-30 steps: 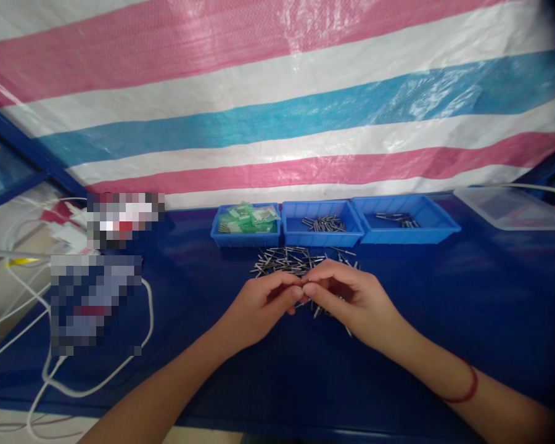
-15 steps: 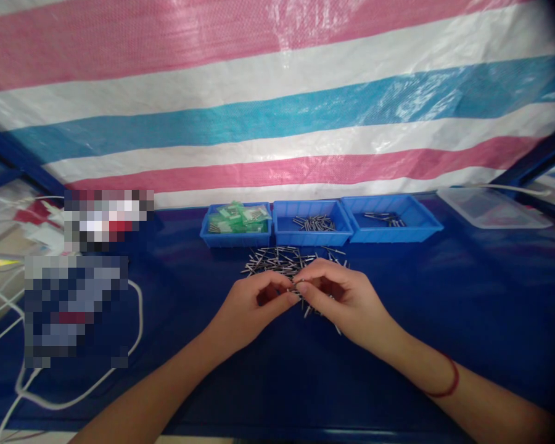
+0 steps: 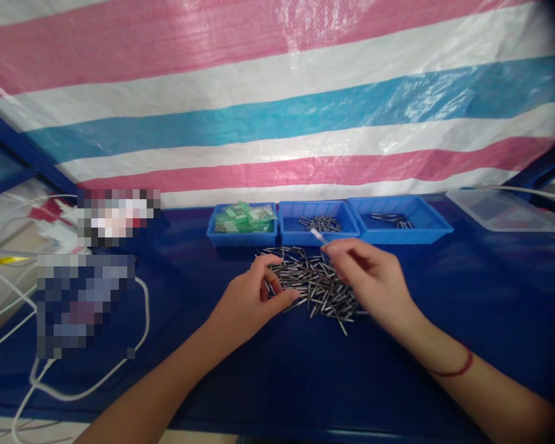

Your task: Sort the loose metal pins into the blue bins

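A heap of small metal pins point(image 3: 312, 280) lies on the blue table in front of three blue bins. My right hand point(image 3: 374, 277) is lifted over the heap and pinches one thin pin point(image 3: 316, 235) at its fingertips, near the front wall of the middle bin point(image 3: 319, 234). My left hand point(image 3: 250, 299) rests at the heap's left edge, fingers curled with thumb and forefinger around a few pins. The middle bin holds several pins, and the right bin point(image 3: 400, 231) holds a few.
The left bin point(image 3: 243, 237) contains green packets. A clear plastic lid or tray point(image 3: 506, 213) sits at the far right. White cables point(image 3: 87, 382) loop across the table's left side. A striped pink, white and blue tarp point(image 3: 277, 92) hangs behind the bins.
My hands were together over the heap, fingertips touching. They have separated: the right hand rose toward the middle bin with a pin, and the left stayed at the heap.
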`<state>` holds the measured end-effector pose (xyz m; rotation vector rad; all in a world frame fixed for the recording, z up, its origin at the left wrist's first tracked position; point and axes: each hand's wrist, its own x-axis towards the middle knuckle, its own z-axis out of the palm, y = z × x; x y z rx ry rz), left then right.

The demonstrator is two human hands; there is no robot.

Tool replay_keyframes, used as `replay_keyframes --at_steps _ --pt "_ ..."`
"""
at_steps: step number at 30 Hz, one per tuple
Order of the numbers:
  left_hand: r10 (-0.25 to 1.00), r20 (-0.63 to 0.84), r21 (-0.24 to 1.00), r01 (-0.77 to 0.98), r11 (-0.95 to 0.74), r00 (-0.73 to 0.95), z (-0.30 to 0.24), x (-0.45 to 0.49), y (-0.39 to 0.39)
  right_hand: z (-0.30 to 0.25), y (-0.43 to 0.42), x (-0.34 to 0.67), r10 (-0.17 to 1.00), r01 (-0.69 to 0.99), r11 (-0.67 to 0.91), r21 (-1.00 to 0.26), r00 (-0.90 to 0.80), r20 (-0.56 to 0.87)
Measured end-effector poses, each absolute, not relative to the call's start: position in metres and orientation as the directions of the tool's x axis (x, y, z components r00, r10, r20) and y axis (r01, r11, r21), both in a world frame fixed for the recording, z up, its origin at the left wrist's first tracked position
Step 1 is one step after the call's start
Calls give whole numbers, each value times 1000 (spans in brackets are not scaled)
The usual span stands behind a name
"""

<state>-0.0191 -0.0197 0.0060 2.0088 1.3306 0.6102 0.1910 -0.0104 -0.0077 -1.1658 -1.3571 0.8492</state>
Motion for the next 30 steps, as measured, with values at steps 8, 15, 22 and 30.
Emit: replay_keyframes --at_steps 8,15,22,30 --pt "802 -76 408 752 -517 593 6 -28 -20 5 26 248 911 -465 16 -885 371 -178" --pt "746 -127 375 728 -574 653 6 -27 -19 -2 24 237 933 -496 -86 -864 265 -245" --pt "735 -133 309 732 -607 666 9 -23 -21 -7 16 220 955 -411 -161 -897 164 -246" --pt "688 -52 -8 688 -725 724 -5 -21 -19 -11 9 209 978 -256 -115 -960 141 -154"
